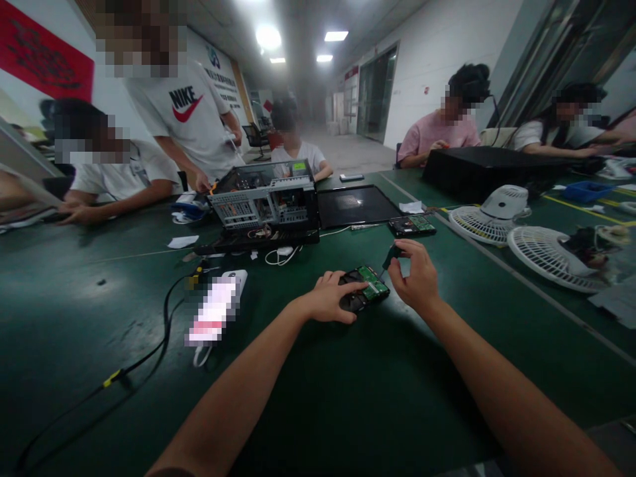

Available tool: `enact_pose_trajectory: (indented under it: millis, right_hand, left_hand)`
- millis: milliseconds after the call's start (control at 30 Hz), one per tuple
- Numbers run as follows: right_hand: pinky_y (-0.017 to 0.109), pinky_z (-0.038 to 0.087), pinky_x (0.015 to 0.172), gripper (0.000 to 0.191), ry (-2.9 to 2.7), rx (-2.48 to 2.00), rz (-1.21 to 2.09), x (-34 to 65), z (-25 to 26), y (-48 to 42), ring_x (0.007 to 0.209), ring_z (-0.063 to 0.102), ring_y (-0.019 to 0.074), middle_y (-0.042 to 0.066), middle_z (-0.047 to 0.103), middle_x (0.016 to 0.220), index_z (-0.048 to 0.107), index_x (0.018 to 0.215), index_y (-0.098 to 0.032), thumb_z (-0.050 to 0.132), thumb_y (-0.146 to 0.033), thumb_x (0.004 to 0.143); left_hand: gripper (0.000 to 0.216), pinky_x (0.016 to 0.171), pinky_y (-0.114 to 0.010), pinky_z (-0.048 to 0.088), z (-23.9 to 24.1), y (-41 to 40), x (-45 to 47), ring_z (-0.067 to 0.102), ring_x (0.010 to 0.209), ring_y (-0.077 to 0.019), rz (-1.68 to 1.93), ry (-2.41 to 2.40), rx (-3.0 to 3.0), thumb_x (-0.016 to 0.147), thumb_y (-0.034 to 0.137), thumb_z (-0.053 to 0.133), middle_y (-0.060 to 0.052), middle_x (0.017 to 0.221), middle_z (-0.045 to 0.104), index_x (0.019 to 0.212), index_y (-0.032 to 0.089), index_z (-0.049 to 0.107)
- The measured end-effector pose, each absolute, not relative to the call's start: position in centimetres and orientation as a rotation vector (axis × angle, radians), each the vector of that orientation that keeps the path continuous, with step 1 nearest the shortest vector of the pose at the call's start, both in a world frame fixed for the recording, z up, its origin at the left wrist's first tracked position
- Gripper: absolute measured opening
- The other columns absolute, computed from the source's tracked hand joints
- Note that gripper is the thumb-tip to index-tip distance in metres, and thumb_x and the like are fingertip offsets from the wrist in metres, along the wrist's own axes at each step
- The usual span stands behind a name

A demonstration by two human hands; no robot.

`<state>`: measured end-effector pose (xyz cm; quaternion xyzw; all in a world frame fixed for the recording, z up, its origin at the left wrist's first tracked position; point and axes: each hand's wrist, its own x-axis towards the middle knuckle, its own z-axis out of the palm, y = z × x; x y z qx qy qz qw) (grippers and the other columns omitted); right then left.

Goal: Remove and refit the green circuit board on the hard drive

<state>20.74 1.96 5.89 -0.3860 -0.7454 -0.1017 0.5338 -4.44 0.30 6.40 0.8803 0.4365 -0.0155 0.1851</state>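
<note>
A hard drive (376,289) lies on the green table with its green circuit board facing up. My left hand (332,298) rests over its left part, fingers spread and the index finger stretched across the board. In my right hand (416,277), thumb and fingers are closed around the dark handle of a screwdriver (392,256). Its shaft slants down to the right edge of the circuit board; whether the tip sits in a screw is too small to tell. A second hard drive (412,226) lies farther back to the right, apart from both hands.
An opened computer case (265,202) stands at the back, beside a flat black panel (355,205). A phone (218,305) with a cable lies left. White fan parts (479,222) and a black box (487,169) are at right. Several people sit or stand around the table.
</note>
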Motion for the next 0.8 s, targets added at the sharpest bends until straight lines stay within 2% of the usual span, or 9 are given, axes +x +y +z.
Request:
enact_pose_trajectory:
  millis: [233, 367, 500, 667, 800]
  right_hand:
    - [0.043, 0.058, 0.078, 0.04, -1.722, -0.968, -0.33, 20.5, 6.08, 1.83, 0.088, 0.06, 0.022, 0.008, 0.057, 0.105, 0.053, 0.121, -0.022, 0.072, -0.026, 0.085]
    - [0.043, 0.057, 0.08, 0.042, -1.756, -0.96, -0.325, 20.43, 6.1, 1.7, 0.091, 0.06, 0.0235, 0.007, 0.057, 0.098, 0.053, 0.128, -0.022, 0.066, -0.023, 0.088]
    - [0.044, 0.057, 0.08, 0.039, -1.724, -0.978, -0.363, 20.43, 6.11, 1.8, 0.089, 0.059, 0.0237, 0.005, 0.057, 0.093, 0.054, 0.125, -0.023, 0.067, -0.022, 0.088]
    - [0.043, 0.058, 0.076, 0.038, -1.673, -0.983, -0.378, 20.53, 6.04, 1.95, 0.086, 0.06, 0.0224, 0.007, 0.057, 0.098, 0.054, 0.117, -0.022, 0.073, -0.027, 0.085]
    - [0.043, 0.061, 0.077, 0.037, -1.715, -0.932, -0.305, 20.64, 5.99, 1.96, 0.102, 0.063, 0.0262, 0.013, 0.059, 0.118, 0.053, 0.121, -0.022, 0.068, -0.022, 0.087]
  left_hand:
    - [0.091, 0.113, -0.057, 0.03, 6.65, 0.23, -4.48, 0.03, 0.139, -0.0406, -0.041, 1.219, 2.465, 0.074, 0.065, 0.071, -0.002, 0.159, 0.026, 0.154, 0.055, 0.027]
    - [0.092, 0.114, -0.057, 0.028, 6.74, 0.15, -4.39, 0.03, 0.139, -0.0404, -0.032, 1.22, 2.471, 0.073, 0.064, 0.071, -0.002, 0.158, 0.026, 0.154, 0.054, 0.028]
    - [0.092, 0.114, -0.057, 0.028, 6.96, 0.11, -4.33, 0.029, 0.14, -0.0408, -0.05, 1.222, 2.464, 0.074, 0.063, 0.071, -0.002, 0.159, 0.026, 0.154, 0.055, 0.027]
    - [0.093, 0.115, -0.06, 0.027, 7.17, 0.12, -4.4, 0.028, 0.14, -0.0416, -0.069, 1.218, 2.446, 0.073, 0.064, 0.07, -0.001, 0.16, 0.025, 0.154, 0.054, 0.027]
    - [0.092, 0.114, -0.059, 0.029, 6.88, 0.18, -4.46, 0.029, 0.14, -0.0413, -0.035, 1.206, 2.457, 0.073, 0.064, 0.07, -0.002, 0.159, 0.025, 0.154, 0.054, 0.028]
